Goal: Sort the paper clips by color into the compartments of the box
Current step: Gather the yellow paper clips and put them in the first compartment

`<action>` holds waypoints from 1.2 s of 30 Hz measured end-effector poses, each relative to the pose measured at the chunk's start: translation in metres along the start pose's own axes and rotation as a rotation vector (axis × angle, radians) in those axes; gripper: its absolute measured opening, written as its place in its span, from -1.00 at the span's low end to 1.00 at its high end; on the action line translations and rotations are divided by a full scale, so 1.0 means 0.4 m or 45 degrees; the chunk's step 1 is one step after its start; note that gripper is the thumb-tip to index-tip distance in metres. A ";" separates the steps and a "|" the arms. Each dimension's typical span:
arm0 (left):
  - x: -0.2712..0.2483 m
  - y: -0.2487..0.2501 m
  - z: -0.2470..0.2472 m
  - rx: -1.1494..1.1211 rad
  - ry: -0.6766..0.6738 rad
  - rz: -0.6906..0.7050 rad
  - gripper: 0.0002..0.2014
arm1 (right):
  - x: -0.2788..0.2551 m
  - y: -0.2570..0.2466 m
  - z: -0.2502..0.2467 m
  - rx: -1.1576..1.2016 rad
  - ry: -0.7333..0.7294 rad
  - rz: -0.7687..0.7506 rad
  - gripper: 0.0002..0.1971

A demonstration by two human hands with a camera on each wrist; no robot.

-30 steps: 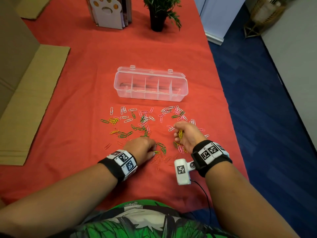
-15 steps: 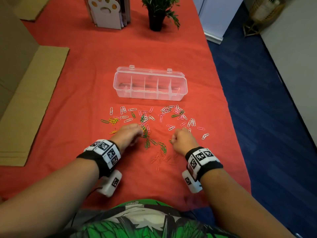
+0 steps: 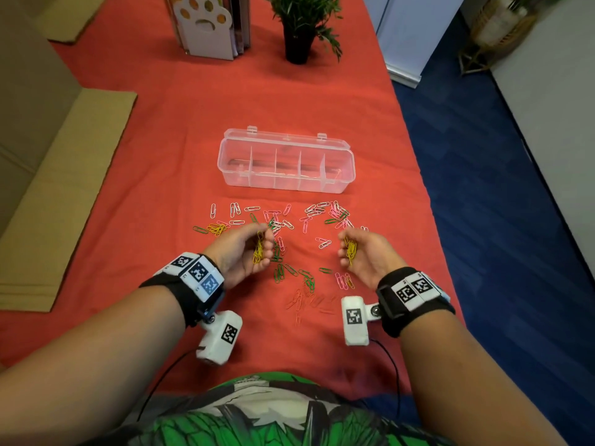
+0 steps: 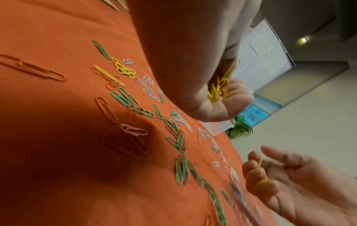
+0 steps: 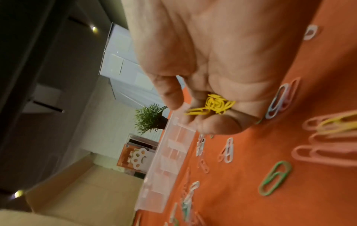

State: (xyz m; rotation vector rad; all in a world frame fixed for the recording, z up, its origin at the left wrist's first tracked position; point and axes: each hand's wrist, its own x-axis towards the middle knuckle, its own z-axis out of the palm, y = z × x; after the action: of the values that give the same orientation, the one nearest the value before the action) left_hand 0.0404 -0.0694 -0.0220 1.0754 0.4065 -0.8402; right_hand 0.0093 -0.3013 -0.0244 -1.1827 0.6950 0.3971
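Note:
A clear plastic box (image 3: 286, 162) with several compartments lies open on the red cloth; it looks empty. In front of it are scattered paper clips (image 3: 289, 226) in white, pink, green, yellow and orange. My left hand (image 3: 244, 249) is turned palm inward and curls round a bunch of yellow clips (image 3: 258, 249) (image 4: 218, 90). My right hand (image 3: 357, 252) faces it, fingers curled round another bunch of yellow clips (image 3: 350, 249) (image 5: 212, 105). Both hands hover just above the clips, short of the box. More yellow clips (image 3: 216, 228) lie at the left.
A potted plant (image 3: 301, 24) and a white paw-print file holder (image 3: 209, 24) stand at the table's far end. Flat cardboard (image 3: 58, 194) lies along the left side. The table's right edge (image 3: 428, 201) drops to blue carpet.
Both hands have lifted off the cloth and turned palms toward each other, each now showing a bunch of yellow clips. The left hand moved up and left from the green clips.

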 end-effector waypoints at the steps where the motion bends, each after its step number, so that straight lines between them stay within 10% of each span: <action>1: 0.004 -0.007 0.004 0.056 0.031 -0.015 -0.70 | -0.001 0.004 -0.009 -0.043 0.050 0.031 -0.81; 6: 0.023 -0.042 0.013 0.328 0.114 -0.066 -0.77 | -0.014 0.022 -0.043 -1.551 0.353 -0.051 -0.84; 10: 0.035 -0.059 0.021 0.397 0.097 -0.138 -0.76 | -0.059 0.056 -0.039 -2.123 0.371 0.010 -0.68; 19: 0.027 -0.040 0.019 0.474 0.255 -0.026 -0.78 | -0.038 0.038 0.041 -1.923 0.272 -0.171 -0.75; 29: 0.026 0.030 -0.134 1.069 0.935 0.371 -0.66 | -0.023 0.039 0.030 -2.352 0.170 0.022 -0.66; 36: 0.010 0.028 -0.199 1.235 0.997 0.357 -0.97 | 0.036 0.037 0.080 -1.796 0.122 -0.181 -0.85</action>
State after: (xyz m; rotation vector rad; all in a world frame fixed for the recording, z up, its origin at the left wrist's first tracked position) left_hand 0.0593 0.0023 -0.0534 2.3234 0.4816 -0.2946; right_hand 0.0198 -0.2671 -0.0378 -2.5703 0.3362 0.7501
